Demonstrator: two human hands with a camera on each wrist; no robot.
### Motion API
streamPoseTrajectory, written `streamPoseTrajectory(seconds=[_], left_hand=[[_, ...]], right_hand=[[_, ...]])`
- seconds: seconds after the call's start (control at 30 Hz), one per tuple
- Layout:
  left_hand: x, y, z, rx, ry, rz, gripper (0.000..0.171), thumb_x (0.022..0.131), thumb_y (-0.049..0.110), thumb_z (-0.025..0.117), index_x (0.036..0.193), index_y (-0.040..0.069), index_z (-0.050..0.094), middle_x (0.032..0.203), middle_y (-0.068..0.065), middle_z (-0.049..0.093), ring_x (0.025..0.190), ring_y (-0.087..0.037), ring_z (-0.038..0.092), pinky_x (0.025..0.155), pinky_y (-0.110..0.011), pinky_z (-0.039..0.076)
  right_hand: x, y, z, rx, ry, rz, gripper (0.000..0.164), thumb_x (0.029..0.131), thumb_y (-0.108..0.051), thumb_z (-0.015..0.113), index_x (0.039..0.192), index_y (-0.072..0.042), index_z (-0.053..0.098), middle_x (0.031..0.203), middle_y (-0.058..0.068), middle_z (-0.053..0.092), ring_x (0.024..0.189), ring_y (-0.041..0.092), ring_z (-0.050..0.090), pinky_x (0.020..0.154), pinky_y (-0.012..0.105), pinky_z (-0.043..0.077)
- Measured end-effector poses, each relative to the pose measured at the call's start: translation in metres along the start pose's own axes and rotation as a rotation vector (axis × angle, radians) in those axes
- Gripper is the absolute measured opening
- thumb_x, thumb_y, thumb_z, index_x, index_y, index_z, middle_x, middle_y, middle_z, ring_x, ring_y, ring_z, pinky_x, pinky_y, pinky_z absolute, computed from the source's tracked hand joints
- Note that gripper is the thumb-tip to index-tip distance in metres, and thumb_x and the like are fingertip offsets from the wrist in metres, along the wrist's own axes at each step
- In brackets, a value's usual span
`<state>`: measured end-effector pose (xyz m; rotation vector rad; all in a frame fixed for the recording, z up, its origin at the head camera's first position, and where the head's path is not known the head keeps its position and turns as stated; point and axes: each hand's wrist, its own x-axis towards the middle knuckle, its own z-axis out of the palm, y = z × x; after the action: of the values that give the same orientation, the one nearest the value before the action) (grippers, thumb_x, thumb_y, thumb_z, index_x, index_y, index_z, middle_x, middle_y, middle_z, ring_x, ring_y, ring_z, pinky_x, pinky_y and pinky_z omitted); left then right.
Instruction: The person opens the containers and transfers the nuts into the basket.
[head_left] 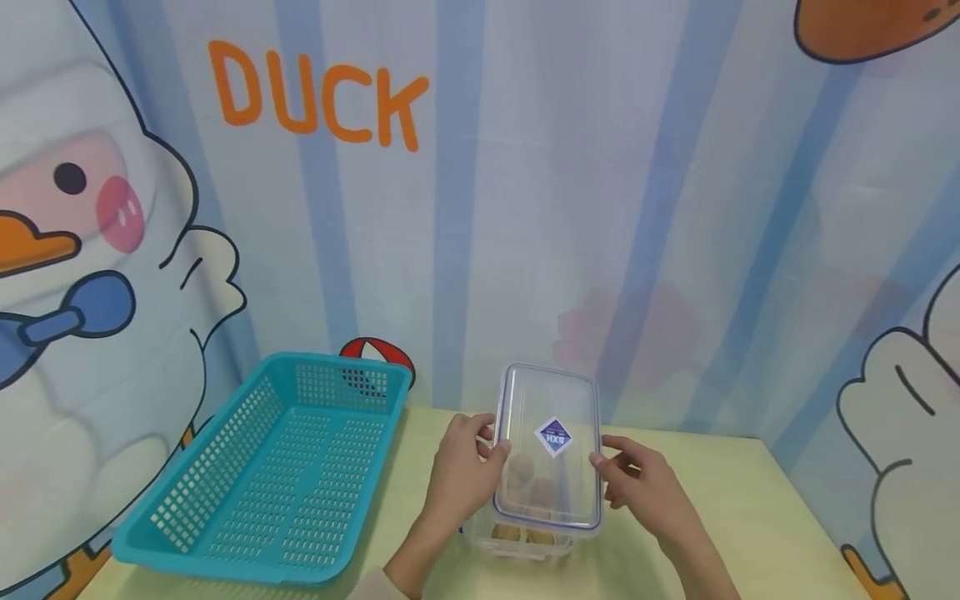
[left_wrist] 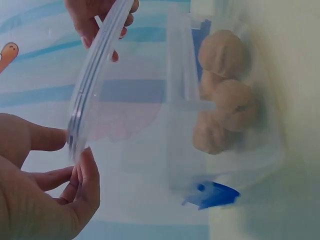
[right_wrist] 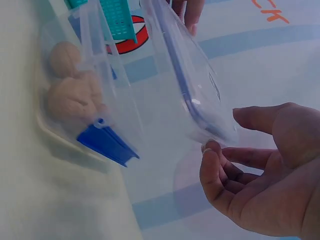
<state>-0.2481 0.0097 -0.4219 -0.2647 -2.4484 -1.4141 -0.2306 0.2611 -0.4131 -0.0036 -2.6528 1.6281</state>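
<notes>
A clear rectangular plastic lid (head_left: 543,483) with a blue seal and a diamond-shaped label is held tilted between both hands. My left hand (head_left: 465,468) pinches its left edge between thumb and fingers. At the opposite edge, my right hand (head_left: 648,490) grips it the same way. Below the lid stands a clear food container (head_left: 517,550), its top uncovered, apart from the lid in both wrist views. Several brown, wrinkled walnuts (left_wrist: 223,52) lie inside it. A blue latch (left_wrist: 212,195) sticks out from the container's end, and another blue latch (right_wrist: 107,145) shows in the right wrist view.
To the left on the pale yellow table (head_left: 720,492) sits a turquoise perforated basket (head_left: 300,467) with nothing in it. Behind the table hangs a striped curtain (head_left: 525,208) with duck drawings and orange lettering.
</notes>
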Motion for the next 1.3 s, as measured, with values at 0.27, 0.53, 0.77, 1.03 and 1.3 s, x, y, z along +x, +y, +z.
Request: streamPoseTrajectory(seconds=[0.27,0.53,0.77,1.03,1.3], left_hand=[[0.002,0.028,0.013,0.075,0.055,0.103,0.042,0.099,0.019,0.077,0.139,0.007,0.068,0.11,-0.002,0.062,0.089,-0.014,0.064,0.065,-0.025,0.049],[0.007,0.047,0.015,0.204,0.079,0.191,0.047,0.1,0.017,0.077,0.145,0.01,0.065,0.112,-0.005,0.062,0.082,-0.013,0.062,0.063,-0.022,0.05],[0.011,0.061,0.016,0.155,0.034,0.201,0.047,0.112,0.033,0.057,0.151,0.008,0.059,0.121,-0.011,0.062,0.069,-0.008,0.053,0.058,-0.022,0.046],[0.008,0.065,0.029,-0.178,0.035,0.199,0.061,0.116,0.051,0.032,0.147,0.009,0.063,0.134,-0.005,0.066,0.111,-0.02,0.068,0.086,-0.031,0.061],[0.001,0.068,0.048,-0.505,0.011,0.081,0.048,0.114,0.038,0.047,0.142,0.003,0.065,0.148,-0.007,0.061,0.138,-0.027,0.057,0.107,-0.04,0.054]], right_hand=[[-0.009,-0.011,-0.039,-0.009,-0.03,-0.045,0.062,0.109,-0.031,0.064,0.157,0.002,0.044,0.106,0.017,0.067,0.09,0.025,0.071,0.075,0.033,0.064],[-0.016,-0.019,-0.069,0.08,-0.153,-0.05,0.068,0.114,-0.039,0.05,0.163,0.004,0.033,0.131,0.024,0.068,0.116,0.027,0.071,0.096,0.034,0.06],[-0.014,-0.02,-0.073,0.228,-0.111,-0.008,0.068,0.116,-0.042,0.04,0.161,0.007,0.032,0.16,0.026,0.044,0.124,0.016,0.069,0.103,0.028,0.055],[-0.014,-0.011,-0.078,0.694,-0.01,-0.061,0.057,0.111,-0.041,0.052,0.145,0.004,0.057,0.129,0.009,0.073,0.12,0.023,0.072,0.107,0.034,0.052],[-0.013,-0.002,-0.085,0.602,0.08,-0.046,0.038,0.109,-0.037,0.061,0.132,-0.01,0.073,0.122,-0.011,0.072,0.116,0.002,0.065,0.096,0.021,0.056]])
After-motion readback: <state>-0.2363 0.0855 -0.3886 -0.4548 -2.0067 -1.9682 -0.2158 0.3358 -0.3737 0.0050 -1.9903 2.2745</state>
